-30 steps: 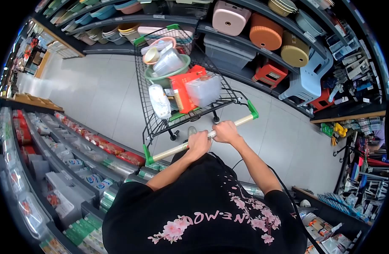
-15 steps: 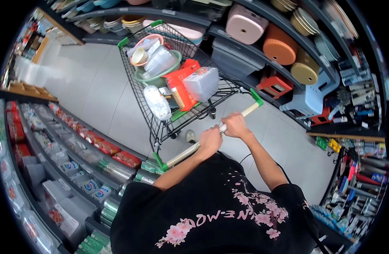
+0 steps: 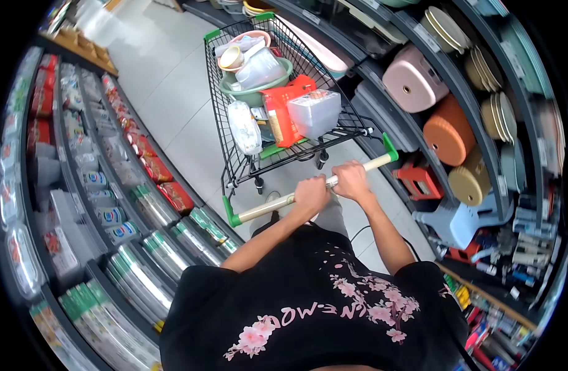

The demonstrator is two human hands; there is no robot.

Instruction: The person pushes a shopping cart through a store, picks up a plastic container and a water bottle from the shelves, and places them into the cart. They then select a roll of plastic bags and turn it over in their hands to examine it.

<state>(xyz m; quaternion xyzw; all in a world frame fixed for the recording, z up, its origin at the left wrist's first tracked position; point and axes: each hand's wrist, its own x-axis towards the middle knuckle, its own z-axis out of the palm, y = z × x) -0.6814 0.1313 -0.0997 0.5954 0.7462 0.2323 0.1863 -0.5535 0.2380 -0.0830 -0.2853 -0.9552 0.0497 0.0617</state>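
While both hands, left hand (image 3: 311, 194) and right hand (image 3: 351, 180), clamp the cart handle (image 3: 265, 207) at frame centre, the cart (image 3: 278, 93) extends upward; shirt (image 3: 309, 309) lettering appears mirrored, unreadable.

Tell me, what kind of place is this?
Most likely a shop selling household goods. Both hands, left and right, grip a loaded cart in an aisle between stocked shelves, with plastic stools on the other side.
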